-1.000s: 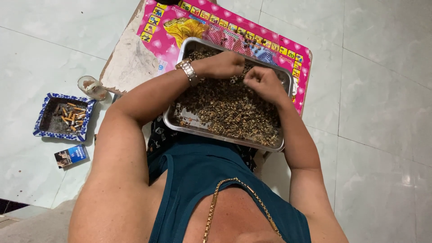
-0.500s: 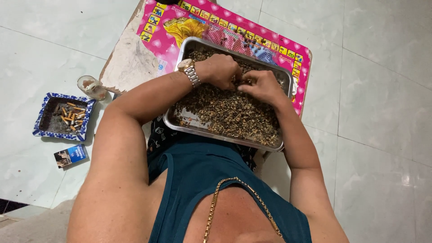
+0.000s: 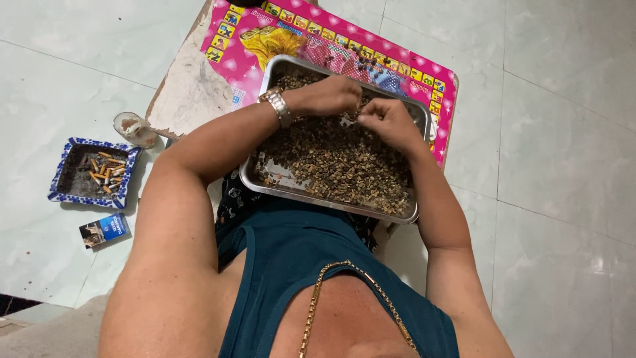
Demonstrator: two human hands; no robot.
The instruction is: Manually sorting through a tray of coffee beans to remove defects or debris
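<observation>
steel and brown filled the middle of the view: the left hand (image 3: pixel 329 95) and the right hand (image 3: pixel 387 121) hung close together over the far end of a metal tray (image 3: pixel 334 201), both curled with fingertips pinched as if on a seed or two, though what they pinched was too small to tell. the tray lay across the person's lap and against a low table (image 3: pixel 189 89), likely to keep the dried seeds (image 3: pixel 338 162) within reach. a pink game board (image 3: pixel 265 33) covered the table, some dark seeds on it. on the floor sat a glass (image 3: pixel 134 128), a blue ashtray (image 3: pixel 63 169) holding cigarette butts (image 3: pixel 105 174), and a cigarette pack (image 3: pixel 104 229).
</observation>
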